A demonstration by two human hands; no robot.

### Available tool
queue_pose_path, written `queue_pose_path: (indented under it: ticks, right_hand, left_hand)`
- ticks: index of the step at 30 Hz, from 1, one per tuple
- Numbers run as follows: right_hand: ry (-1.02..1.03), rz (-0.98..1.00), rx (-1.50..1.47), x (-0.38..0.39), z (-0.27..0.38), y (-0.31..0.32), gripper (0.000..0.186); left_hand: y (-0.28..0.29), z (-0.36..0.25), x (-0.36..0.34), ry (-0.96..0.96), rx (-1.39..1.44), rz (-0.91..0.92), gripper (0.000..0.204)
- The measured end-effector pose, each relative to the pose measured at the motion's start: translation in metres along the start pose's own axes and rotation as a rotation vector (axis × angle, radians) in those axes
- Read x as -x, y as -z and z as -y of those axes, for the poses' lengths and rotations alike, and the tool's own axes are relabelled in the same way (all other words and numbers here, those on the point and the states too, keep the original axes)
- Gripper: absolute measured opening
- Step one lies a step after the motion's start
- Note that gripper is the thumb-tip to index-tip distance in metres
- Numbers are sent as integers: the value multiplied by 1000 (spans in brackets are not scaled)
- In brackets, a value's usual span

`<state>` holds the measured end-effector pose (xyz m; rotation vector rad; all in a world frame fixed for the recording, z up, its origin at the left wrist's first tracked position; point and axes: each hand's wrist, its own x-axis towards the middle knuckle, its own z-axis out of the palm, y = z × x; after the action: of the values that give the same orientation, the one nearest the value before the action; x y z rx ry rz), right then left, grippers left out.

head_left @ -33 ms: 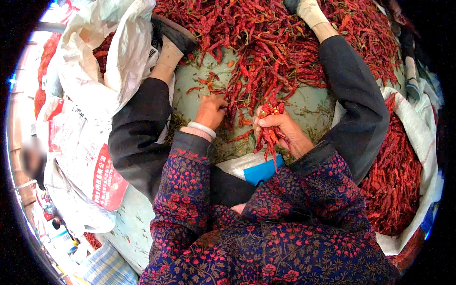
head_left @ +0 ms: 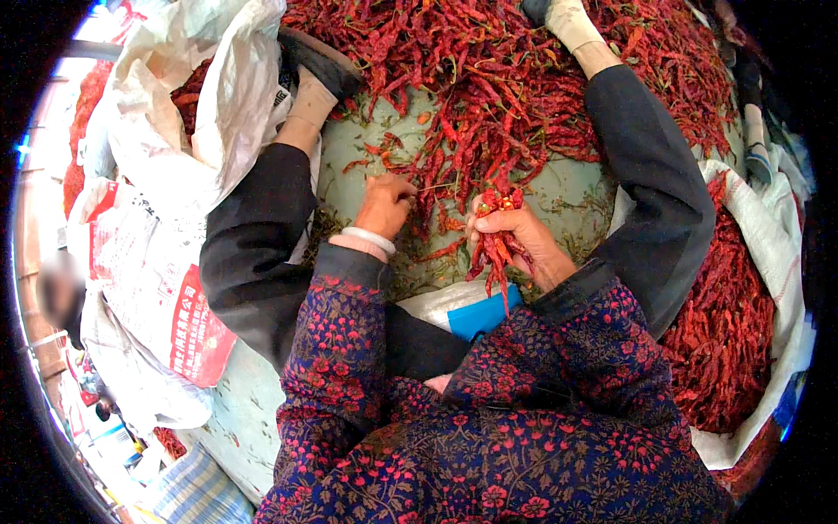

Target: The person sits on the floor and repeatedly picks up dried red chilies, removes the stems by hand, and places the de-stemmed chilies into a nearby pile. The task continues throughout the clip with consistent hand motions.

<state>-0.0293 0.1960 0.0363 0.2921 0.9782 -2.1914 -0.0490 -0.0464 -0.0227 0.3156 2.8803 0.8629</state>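
Note:
My right hand (head_left: 532, 240) is closed round a bunch of dried red chillies (head_left: 496, 249), whose tips hang down below the fingers. To its left, my left hand (head_left: 384, 205), with a white bangle (head_left: 371, 237) at the wrist, is closed with the fingertips curled together. A thin pale stem shows beside those fingertips, but whether they grip it is hidden. Just beyond both hands spreads a big heap of dried red chillies (head_left: 489, 96), its near edge thinning out between them. Loose stems and scraps lie on the pale green ground sheet (head_left: 349, 188) under the hands.
My dark-trousered legs stretch out on either side. An open white sack (head_left: 777, 236) full of red chillies stands at the right. At the left are a white woven sack (head_left: 161, 166) and a striped bag (head_left: 201, 489). A blue and white packet (head_left: 480, 310) lies close to me.

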Motion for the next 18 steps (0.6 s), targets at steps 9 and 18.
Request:
queue_pose_path:
  ticks: [9,18]
  right_hand:
    - [86,-43,-7,-6,4,0,25]
    - [171,-8,-18,-2,3,-1,19]
  left_hand:
    - [48,-69,29,-163,267,-147,24]
    - [23,-112,43,-157,385,21,22]
